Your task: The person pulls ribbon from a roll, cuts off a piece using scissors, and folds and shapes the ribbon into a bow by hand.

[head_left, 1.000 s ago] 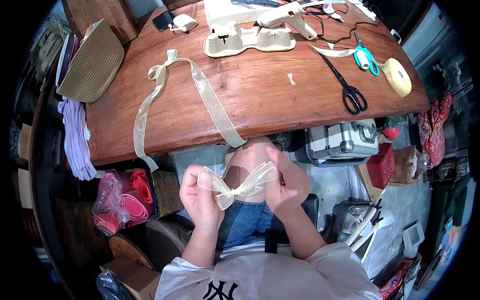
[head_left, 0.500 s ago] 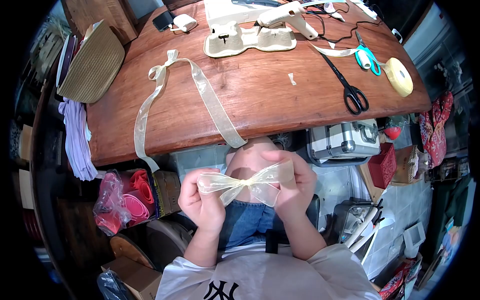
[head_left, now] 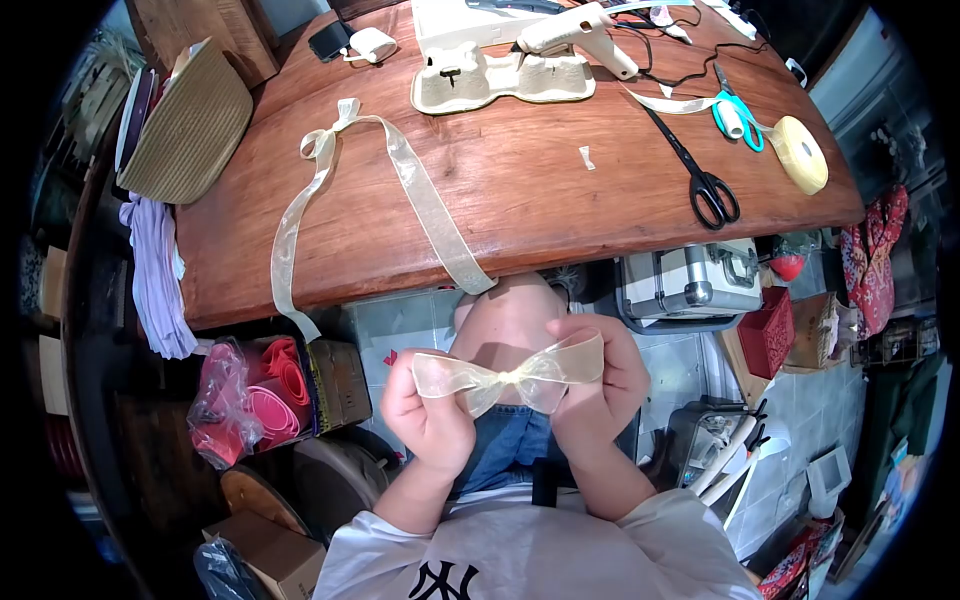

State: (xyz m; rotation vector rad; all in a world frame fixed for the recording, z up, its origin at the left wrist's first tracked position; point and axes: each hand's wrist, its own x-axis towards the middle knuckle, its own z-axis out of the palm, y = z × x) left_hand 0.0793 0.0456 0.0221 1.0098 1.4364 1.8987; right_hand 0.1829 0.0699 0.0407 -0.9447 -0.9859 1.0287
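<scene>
A sheer cream ribbon bow [head_left: 510, 378] with a knotted middle is stretched between my two hands, above my lap. My left hand [head_left: 425, 415] is closed on its left loop. On the other side, the right loop is gripped by my right hand [head_left: 605, 385], with a tail of the bow hanging below the knot. Ahead on the table lies a long ribbon of the same kind [head_left: 420, 195], tied in a small bow at its far end; both its ends reach the front edge.
On the wooden table [head_left: 540, 215] lie black scissors [head_left: 708, 190], teal scissors [head_left: 745, 120], a ribbon roll [head_left: 800, 155] and a ribbon scrap [head_left: 587, 158]. A glue gun [head_left: 565, 30] rests on a pulp tray [head_left: 500, 90]. A woven basket [head_left: 190, 125] stands left.
Both hands have shifted slightly to the right and down with the bow. Its loops look more opened out, and the fingers have moved on them.
</scene>
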